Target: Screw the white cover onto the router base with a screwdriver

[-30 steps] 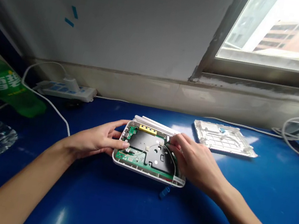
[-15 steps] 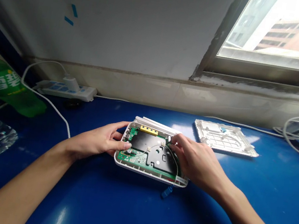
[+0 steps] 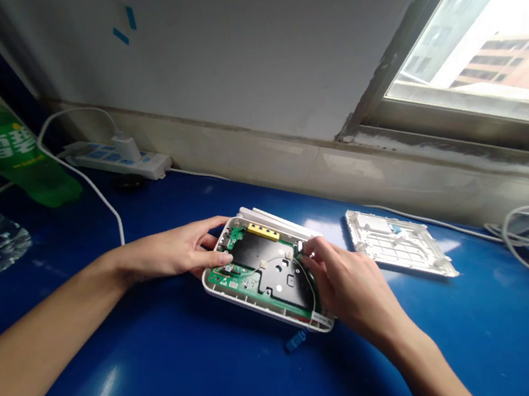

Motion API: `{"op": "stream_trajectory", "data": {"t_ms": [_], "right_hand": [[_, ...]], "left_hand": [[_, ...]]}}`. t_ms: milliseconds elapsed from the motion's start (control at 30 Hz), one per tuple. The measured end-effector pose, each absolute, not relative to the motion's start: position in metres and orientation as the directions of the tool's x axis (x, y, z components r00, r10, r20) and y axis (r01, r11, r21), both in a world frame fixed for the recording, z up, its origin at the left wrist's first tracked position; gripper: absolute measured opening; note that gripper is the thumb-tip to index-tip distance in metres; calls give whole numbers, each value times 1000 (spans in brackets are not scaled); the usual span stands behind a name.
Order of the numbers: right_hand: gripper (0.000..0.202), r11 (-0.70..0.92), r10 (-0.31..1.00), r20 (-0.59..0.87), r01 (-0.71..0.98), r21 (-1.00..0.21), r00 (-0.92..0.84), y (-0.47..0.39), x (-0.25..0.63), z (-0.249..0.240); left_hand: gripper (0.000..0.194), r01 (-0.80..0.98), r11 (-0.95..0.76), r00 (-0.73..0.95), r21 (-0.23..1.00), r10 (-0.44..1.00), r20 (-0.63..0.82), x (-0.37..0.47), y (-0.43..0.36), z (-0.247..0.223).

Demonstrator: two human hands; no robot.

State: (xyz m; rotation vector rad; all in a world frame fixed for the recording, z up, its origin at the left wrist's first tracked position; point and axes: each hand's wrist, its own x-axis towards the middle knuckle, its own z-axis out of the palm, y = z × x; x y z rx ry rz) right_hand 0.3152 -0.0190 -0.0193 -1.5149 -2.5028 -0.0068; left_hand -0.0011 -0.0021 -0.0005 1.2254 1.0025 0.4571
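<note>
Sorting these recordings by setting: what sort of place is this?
Probably an indoor electronics workspace, judging by the blue tabletop, the opened circuit-board device and the power strip against the wall.

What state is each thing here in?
White device: opened, green circuit board exposed
Left hand: gripping the device's left end
Right hand: at the device's far right, grip unclear
White panel: apart from the device, ribbed side up
Blue tag: out past the device's near edge
Power strip: white plug in it, power unclear
Window: open or shut, unclear
Green bottle: cap out of view
</note>
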Motion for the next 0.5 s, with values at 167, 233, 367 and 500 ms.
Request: {"op": "stream_trajectory", "data": {"t_ms": [167,233,367,500], "right_hand": [[12,494,862,212,857,-143,-461,-17,314,-17],[10,499,857,224,856,-134,-464,-16,314,-17],[10,495,855,226,864,-85,-467,-17,314,-18],[10,498,852,233,863,-83,-469,-18,315,-19]], "left_hand": [[79,233,309,505,922,772,-386,-1,-1,-1],[77,233,306,500,923,776,-384,0,-1,-1],[79,205,330,481,922,786,-388,0,0,-2],[79,152,356,476,922,791,-384,1,-1,-2]]}}
